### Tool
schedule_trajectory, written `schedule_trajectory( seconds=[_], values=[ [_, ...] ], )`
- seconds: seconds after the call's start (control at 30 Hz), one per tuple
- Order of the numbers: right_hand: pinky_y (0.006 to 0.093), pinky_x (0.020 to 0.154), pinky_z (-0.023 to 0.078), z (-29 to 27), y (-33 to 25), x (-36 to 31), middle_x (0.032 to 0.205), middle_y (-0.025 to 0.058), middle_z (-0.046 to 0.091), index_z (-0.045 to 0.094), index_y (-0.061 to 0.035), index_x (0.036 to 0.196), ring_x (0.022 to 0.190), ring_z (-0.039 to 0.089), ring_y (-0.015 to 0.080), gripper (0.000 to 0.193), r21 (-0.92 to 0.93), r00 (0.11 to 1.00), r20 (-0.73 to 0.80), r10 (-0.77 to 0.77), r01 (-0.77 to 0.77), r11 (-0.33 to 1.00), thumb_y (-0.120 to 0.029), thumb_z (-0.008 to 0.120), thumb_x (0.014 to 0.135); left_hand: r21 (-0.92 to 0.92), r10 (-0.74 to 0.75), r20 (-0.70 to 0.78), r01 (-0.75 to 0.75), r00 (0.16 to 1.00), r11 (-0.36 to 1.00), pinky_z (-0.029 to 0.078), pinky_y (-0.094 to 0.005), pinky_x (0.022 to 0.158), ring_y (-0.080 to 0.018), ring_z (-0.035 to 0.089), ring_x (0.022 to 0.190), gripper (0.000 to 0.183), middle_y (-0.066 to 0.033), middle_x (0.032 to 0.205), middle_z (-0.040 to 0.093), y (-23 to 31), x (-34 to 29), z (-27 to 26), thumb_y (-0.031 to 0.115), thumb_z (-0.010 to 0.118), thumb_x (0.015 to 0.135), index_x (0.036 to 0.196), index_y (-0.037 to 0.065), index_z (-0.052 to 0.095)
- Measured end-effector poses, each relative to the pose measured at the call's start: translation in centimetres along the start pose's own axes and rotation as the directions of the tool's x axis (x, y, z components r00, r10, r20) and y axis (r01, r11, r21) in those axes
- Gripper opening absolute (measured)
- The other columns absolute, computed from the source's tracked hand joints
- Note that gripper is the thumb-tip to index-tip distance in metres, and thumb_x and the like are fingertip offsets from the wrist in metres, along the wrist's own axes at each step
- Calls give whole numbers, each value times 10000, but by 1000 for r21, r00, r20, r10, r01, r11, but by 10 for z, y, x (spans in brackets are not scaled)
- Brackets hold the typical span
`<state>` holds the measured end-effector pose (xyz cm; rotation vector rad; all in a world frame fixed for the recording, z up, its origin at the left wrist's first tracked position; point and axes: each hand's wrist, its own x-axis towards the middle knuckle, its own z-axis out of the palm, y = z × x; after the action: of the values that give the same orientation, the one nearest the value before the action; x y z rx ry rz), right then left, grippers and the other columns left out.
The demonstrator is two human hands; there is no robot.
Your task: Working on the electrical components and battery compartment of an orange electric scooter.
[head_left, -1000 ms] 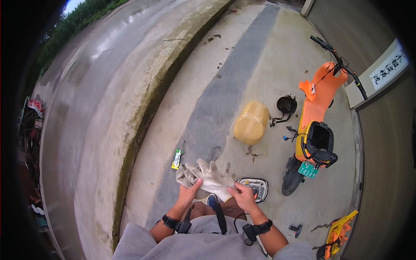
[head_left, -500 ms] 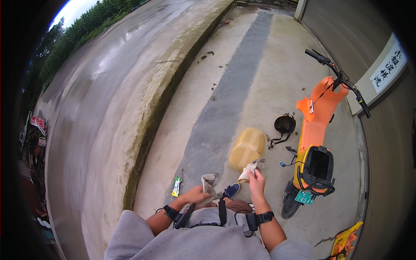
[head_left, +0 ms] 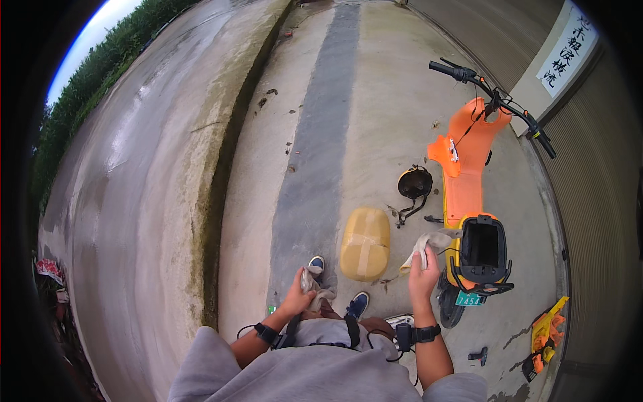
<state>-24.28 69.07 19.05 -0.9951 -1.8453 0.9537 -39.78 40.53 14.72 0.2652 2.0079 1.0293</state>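
Observation:
My left hand (head_left: 299, 293), low in the middle, is closed around a crumpled greyish-white work glove (head_left: 324, 295). Further right, my right hand (head_left: 423, 276) grips another off-white work glove (head_left: 437, 239), which sticks out past the fingers toward the seat end of an orange electric scooter (head_left: 467, 191). The two hands are well apart, and the gloves do not touch. Between and ahead of them, a tan package wrapped in clear tape (head_left: 366, 244) lies on the ground. My blue shoes show below it, one beside the left-hand glove.
A black helmet (head_left: 414, 182) with its strap loose lies upturned between package and scooter. A raised concrete ledge (head_left: 218, 221) runs along the left. Lower right are a small black tool (head_left: 477, 356) and a yellow and orange object (head_left: 549, 328). Shutter doors (head_left: 593, 174) stand on the right.
The view has shifted, and a second shoe has come into sight. My right hand has moved rightward, away from the package and closer to the scooter. Both hands still hold the gloves.

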Motion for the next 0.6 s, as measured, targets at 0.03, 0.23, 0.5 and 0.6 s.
schedule_trajectory(
  seconds=[0.03,0.23,0.5,0.6],
  values=[
    [355,781,515,6,2,8,976,129,677,650,43,1154,840,660,246,282,-13,1000,-9,-7,7,1000,-106,624,916,31,-2,2,2,1000,1000,555,-347,817,-240,685,892,798,-196,1034,674,0,13,-5,81,644,878,1554,112,220],
    [450,820,531,99,34,0,994,136,672,663,-42,1211,937,666,355,430,-656,956,293,-8,208,725,-284,678,855,-304,-6,320,109,947,946,580,-382,874,-251,666,1029,594,-156,1217,619,16,99,-63,10,536,946,1499,118,346],
    [316,871,519,172,-21,-11,1172,105,672,540,-11,1357,1049,656,192,529,-122,255,837,483,-775,620,-383,603,986,-710,326,704,620,630,335,469,-505,1048,-300,536,1282,608,-131,1382,537,65,156,-92,-39,426,882,1471,106,382],
    [298,798,540,181,-46,-11,1057,99,711,608,-5,1251,941,688,158,395,95,656,691,302,-498,862,-260,674,957,-678,332,721,520,608,519,473,-502,1036,-268,529,1288,689,-87,1338,559,85,171,-87,-57,444,863,1519,118,328]
  ],
)
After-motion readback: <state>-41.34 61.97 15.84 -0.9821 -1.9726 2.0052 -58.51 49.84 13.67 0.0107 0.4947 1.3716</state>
